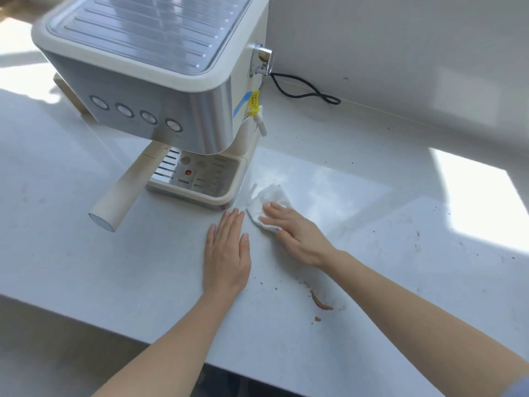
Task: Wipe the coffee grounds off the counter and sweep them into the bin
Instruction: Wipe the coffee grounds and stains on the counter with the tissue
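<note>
A crumpled white paper towel (pixel 270 197) lies on the white counter (pixel 86 253) just right of the espresso machine's drip tray. My right hand (pixel 294 234) presses flat on the towel's near edge. My left hand (pixel 227 255) rests palm down on the counter beside it, fingers together, holding nothing. A brown smear of coffee grounds (pixel 320 302) sits near the front edge under my right forearm, with small dark specks (pixel 415 236) scattered to the right. No bin is in view.
A white and steel espresso machine (pixel 160 75) stands at the back left, its portafilter handle (pixel 117 202) sticking out toward the front. A black cord (pixel 306 91) runs along the wall behind. The counter's front edge (pixel 143 339) is close below my arms.
</note>
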A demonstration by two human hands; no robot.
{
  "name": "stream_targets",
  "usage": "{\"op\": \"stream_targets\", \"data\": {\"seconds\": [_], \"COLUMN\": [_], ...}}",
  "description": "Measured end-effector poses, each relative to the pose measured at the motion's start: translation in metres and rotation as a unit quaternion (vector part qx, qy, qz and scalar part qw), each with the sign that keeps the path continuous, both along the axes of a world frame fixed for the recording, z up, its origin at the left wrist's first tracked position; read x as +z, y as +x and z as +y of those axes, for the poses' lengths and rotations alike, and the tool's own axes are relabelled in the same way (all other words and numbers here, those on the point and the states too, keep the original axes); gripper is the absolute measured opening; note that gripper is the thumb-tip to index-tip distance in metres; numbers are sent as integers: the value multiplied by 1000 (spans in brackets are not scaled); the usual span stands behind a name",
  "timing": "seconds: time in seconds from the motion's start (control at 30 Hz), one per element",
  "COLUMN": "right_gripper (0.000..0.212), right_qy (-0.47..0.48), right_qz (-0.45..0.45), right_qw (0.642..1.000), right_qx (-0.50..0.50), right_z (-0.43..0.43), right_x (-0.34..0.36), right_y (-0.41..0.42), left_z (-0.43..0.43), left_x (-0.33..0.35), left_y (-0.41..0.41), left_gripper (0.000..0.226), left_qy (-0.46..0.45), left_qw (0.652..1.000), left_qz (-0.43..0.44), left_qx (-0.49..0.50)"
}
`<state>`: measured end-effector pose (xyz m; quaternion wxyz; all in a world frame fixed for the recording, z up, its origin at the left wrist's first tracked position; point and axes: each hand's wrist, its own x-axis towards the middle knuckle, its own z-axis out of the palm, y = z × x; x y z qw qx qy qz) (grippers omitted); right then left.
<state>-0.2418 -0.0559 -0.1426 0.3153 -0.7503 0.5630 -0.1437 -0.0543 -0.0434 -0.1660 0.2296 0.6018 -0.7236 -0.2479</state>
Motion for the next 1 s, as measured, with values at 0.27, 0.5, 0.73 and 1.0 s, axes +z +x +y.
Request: {"op": "stream_targets", "data": {"seconds": [0.27,0.5,0.73,1.0], "right_gripper": [42,43,27,24], "right_qy": [52,114,92,9], "right_qz": [-64,-169,-302,-296], "right_qw": [997,972,898,864], "right_qx": [5,-118,-307,-406], "right_z": [66,85,72,100], "right_x": [6,20,26,36], "right_y": [21,40,49,38], "left_z": [2,6,11,0], "left_x": [2,24,48,59], "left_y": [2,8,6,-3], "left_gripper": [51,65,25,13], "left_qy": [9,36,34,51], "left_qw": [999,992,972,963], "left_qz": [40,102,90,83], "left_qx": [8,-58,-215,-251]}}
